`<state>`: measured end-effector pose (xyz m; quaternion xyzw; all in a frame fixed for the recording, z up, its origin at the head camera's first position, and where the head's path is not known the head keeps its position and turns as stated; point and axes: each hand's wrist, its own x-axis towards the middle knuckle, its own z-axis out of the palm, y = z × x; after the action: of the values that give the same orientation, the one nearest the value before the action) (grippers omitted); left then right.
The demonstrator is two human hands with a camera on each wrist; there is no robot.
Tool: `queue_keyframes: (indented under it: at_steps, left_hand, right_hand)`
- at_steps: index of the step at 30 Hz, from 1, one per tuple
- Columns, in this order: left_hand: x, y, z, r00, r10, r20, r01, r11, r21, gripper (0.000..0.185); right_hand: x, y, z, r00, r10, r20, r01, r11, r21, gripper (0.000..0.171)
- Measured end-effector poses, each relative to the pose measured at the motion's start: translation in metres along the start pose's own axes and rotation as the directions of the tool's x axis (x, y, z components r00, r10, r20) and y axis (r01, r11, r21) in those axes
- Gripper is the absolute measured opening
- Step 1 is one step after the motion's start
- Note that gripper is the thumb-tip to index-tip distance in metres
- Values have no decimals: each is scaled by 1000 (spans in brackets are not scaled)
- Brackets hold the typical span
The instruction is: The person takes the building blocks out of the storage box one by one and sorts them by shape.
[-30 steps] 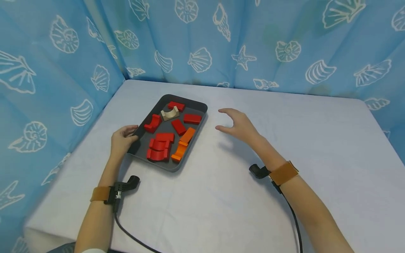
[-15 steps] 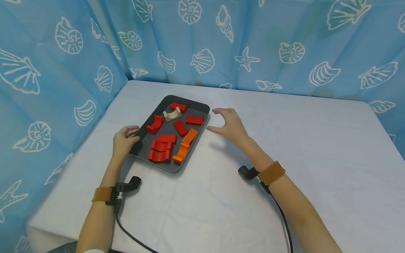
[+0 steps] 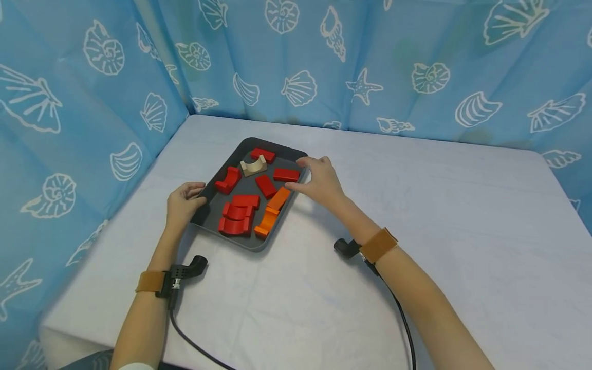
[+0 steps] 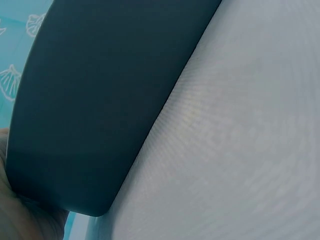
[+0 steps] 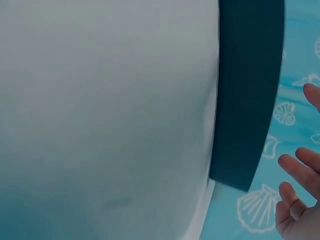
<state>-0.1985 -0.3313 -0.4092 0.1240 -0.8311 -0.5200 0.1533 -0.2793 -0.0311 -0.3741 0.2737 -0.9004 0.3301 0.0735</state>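
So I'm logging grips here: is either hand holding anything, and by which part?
The left hand grips the dark tray by its left rim. The right hand is at the right rim, fingers spread, no grip visible.

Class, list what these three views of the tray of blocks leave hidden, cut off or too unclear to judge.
- Left wrist view: the tray wall fills the frame and hides the blocks; the left hand is cut off at the corner.
- Right wrist view: only the fingertips show, so contact with the tray is unclear.
- Head view: the right hand covers the tray's right rim.
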Motion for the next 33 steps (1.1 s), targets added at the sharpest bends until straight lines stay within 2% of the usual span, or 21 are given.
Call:
queue_keyframes:
  at_steps: [6,10,13,20,28,33]
  left_hand:
    - [1,-2,0,1000,20,-7,-20,1000,12,33]
    - [4,-4,1,999,42,-8,-41,999,19,32]
    - [5,-4,1,999,48,-1,-48,999,24,32]
    - [3,-2,-3,999,40,-5,-40,999,-3,32]
    - [0,-2,-2,1000,9,-3,-9,1000,-29,33]
    - [2,-1,-1,1000,30,-4,-30,1000,-9,33]
  right_hand:
    - [15,-14,17,995,4,99,11,988,-153,61]
    - [21,-19,27,984,-11,178,68,946,-316,61]
    - [25,-22,33,978,-16,208,99,914,-393,59]
    - [33,-34,48,971,30,237,81,892,-445,52]
    - [34,-40,54,949,149,279,27,841,-540,52]
    - [33,-39,53,952,156,265,14,840,-542,46]
